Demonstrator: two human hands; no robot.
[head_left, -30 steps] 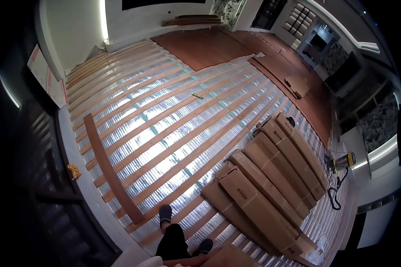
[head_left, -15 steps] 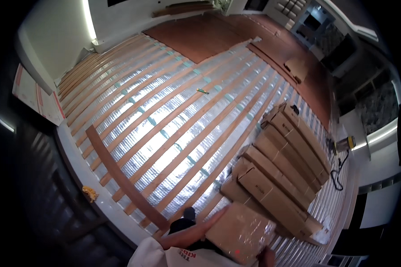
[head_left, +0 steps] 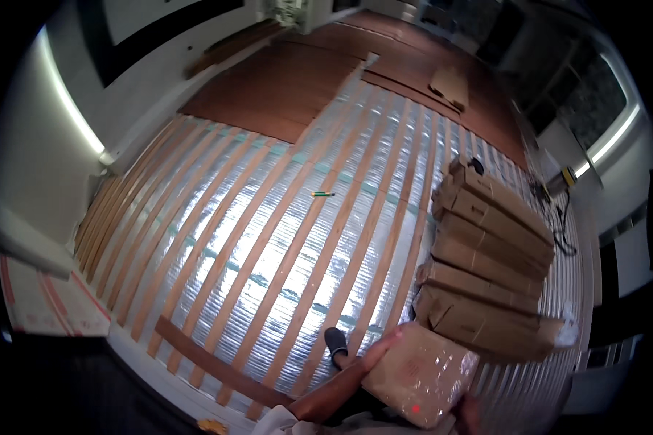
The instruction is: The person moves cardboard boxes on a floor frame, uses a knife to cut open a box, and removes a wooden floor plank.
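Observation:
In front of my body I carry a brown cardboard box (head_left: 422, 375) wrapped in shiny clear tape or film, with a small red spot near its lower edge. My left hand (head_left: 379, 352) lies closed along the box's left side, fingers toward its far corner. At its lower right side is my right hand (head_left: 469, 415), dim and partly hidden by the box, gripping that edge. To the right of the box, several long cardboard cartons (head_left: 486, 239) lie side by side. My foot in a dark shoe (head_left: 335, 341) steps on the floor slats just left of the box.
Parallel wooden battens (head_left: 334, 239) run over silver foil underlay (head_left: 265, 250). A loose brown plank (head_left: 218, 365) lies across their near ends. Farther off are laid red-brown floorboards (head_left: 261, 90) and a flat cardboard piece (head_left: 451, 87). A small green-and-yellow tool (head_left: 323, 194) rests mid-floor; a dark cable (head_left: 562, 235) curls at right.
My view has turned, and the box has shifted a little to the right in it, still between both hands. My shoe now shows farther forward on the slats.

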